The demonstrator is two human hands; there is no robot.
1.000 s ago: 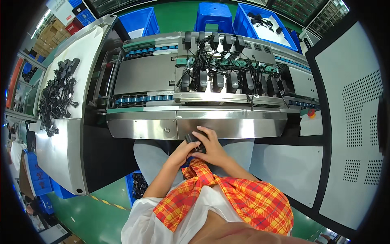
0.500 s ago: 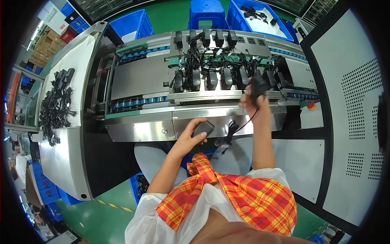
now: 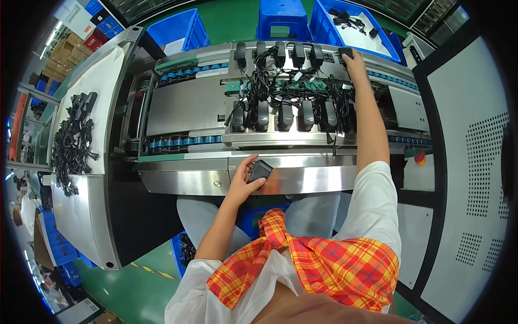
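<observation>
While left hand [image 3: 244, 182] holds black adapter [image 3: 261, 170] by front edge of conveyor [image 3: 186, 108], right hand [image 3: 356, 67] grips second adapter [image 3: 345, 52] at far edge, right of centre.

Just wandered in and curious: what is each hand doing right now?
Left hand: holding a black, boxy plastic power adapter.
Right hand: holding another black, boxy plastic adapter, arm outstretched.

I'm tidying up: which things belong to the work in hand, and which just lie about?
Seemingly in use:
- black adapter in left hand
- second adapter in right hand
- metal fixture
- corded adapters on it

Apparently idle:
- blue stool
- brown cartons
</observation>
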